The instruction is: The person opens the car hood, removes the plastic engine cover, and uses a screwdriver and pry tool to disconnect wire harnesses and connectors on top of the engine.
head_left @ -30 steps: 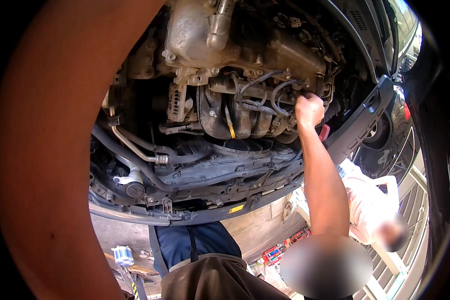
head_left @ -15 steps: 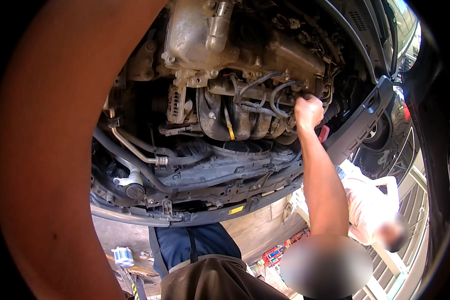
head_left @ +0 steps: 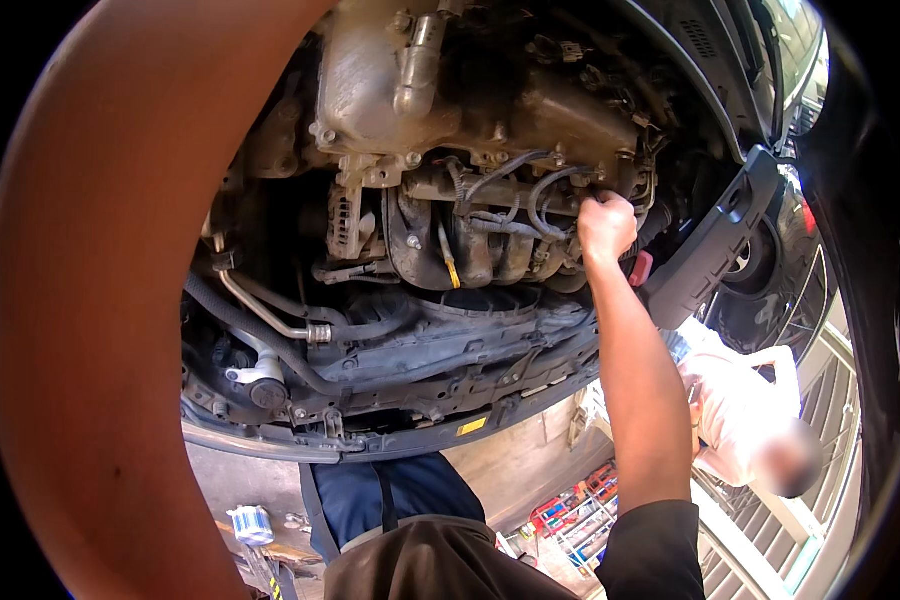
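My right hand (head_left: 607,228) is closed in a fist at the right end of the engine (head_left: 510,125), beside the black looped cables (head_left: 550,205) along its front. Whatever it grips is hidden by the fingers. Left of those cables, a dipstick with a yellow end (head_left: 451,273) slants down in front of the dark intake pipes (head_left: 475,250). My left forearm (head_left: 100,300) fills the left side and rises past the top edge, so the left hand is out of sight.
The car's front crossmember (head_left: 390,440) curves before my body. A black trim panel (head_left: 710,250) lies right of the engine, near a red object (head_left: 641,268). On the ground are a tool tray (head_left: 580,510) and a blue-and-white container (head_left: 252,525). Another person (head_left: 735,400) is at right.
The view has shifted slightly, so the engine sits a little further left. My right fist stays at the same spot by the cables, and its dark sleeve now shows.
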`<state>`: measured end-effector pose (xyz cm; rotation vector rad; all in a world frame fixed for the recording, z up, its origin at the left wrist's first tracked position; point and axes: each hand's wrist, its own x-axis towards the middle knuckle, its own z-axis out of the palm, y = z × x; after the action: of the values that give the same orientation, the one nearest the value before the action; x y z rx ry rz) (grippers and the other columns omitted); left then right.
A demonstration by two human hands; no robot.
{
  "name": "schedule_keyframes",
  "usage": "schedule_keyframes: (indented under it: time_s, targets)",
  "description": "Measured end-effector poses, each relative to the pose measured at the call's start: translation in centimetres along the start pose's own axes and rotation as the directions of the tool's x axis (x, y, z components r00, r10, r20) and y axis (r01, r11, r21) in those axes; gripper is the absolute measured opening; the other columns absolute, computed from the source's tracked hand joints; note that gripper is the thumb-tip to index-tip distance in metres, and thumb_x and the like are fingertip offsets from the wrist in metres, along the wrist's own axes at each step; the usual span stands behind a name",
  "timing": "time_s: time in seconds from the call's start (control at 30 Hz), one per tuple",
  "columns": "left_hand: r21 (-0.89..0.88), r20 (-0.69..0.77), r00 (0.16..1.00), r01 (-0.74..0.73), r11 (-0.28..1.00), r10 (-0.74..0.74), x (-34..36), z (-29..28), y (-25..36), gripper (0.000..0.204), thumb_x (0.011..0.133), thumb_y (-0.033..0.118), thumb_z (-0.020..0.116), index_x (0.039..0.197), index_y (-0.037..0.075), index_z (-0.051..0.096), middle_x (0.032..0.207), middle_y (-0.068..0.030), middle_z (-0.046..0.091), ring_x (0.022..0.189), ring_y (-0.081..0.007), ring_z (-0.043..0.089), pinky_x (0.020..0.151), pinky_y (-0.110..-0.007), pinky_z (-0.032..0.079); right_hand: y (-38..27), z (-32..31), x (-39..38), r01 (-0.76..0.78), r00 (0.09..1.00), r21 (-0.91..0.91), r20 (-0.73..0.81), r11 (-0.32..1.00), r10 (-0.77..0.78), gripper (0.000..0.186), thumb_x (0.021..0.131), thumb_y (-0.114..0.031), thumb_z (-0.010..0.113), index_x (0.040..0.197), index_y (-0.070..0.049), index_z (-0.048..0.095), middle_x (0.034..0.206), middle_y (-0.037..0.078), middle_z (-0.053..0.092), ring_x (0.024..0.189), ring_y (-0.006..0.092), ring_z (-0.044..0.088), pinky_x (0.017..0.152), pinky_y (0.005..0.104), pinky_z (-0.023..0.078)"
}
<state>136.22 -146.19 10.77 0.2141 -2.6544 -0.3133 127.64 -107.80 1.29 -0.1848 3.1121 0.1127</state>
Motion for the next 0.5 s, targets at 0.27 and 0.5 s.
schedule_keyframes:
  time_s: [0.27, 0.5]
  targets:
    - [0.033, -0.033, 0.999, 0.014, 0.999, -0.013, 0.1, 0.6, 0.4, 0.042, 0.095, 0.031, 0.051, 0.117, -0.005, 0.056, 0.109, -0.0234, 0.066, 0.105, -0.0357, 0.066, 0.094, -0.044, 0.053, 0.1, 0.0, 0.4, -0.033, 0.999, -0.009, 0.017, 0.999, 0.033, 0.031, 0.077, -0.028, 0.064, 0.101, -0.014, 0.078, 0.099, 0.023, 0.073, 0.098, 0.042, 0.069, 0.09, 0.046, 0.054]
    - [0.027, -0.05, 0.998, 0.027, 0.999, -0.026, 0.0, 0.5, 0.7, 0.043, 0.094, 0.031, 0.052, 0.117, -0.005, 0.056, 0.11, -0.0237, 0.066, 0.106, -0.0361, 0.065, 0.094, -0.045, 0.053, -1.0, -0.7, 0.2, 0.018, 0.999, -0.12, 0.032, 0.993, -0.014, 0.029, 0.079, -0.027, 0.065, 0.099, -0.012, 0.078, 0.099, 0.024, 0.073, 0.097, 0.0427, 0.069, 0.089, 0.0484, 0.053]
